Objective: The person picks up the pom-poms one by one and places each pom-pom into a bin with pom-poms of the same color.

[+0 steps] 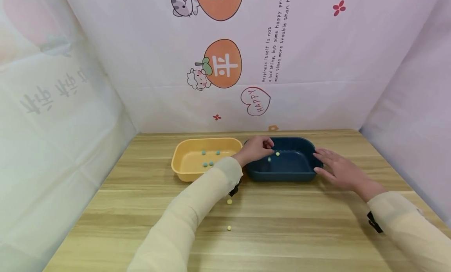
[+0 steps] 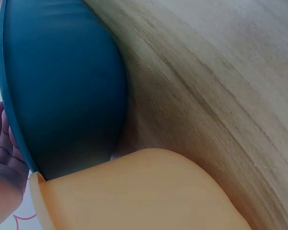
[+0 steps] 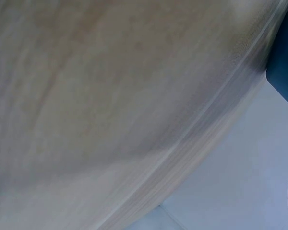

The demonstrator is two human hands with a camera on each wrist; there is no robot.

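Note:
Over the left part of the dark blue tray (image 1: 282,177) is my left hand (image 1: 256,148), its fingers loosely bent and no bead visible between them. Below its fingertips shows a blurred pale bead (image 1: 269,159). A yellow-green bead (image 1: 277,154) lies a little to its right, inside the tray. My right hand (image 1: 338,169) rests its extended fingers against the tray's right rim. Along the blue tray's left side stands a yellow tray (image 1: 179,177) holding several teal beads (image 1: 205,164). In the left wrist view, the left hand (image 2: 5,148) appears beyond the blue tray's wall (image 2: 67,86).
Two yellow beads, one nearer the trays (image 1: 230,202) and one farther forward (image 1: 229,228), lie on the wooden table (image 1: 282,229). A printed white cloth (image 1: 303,99) rises behind the trays, with more cloth at both sides. My left forearm (image 1: 190,213) crosses before the yellow tray.

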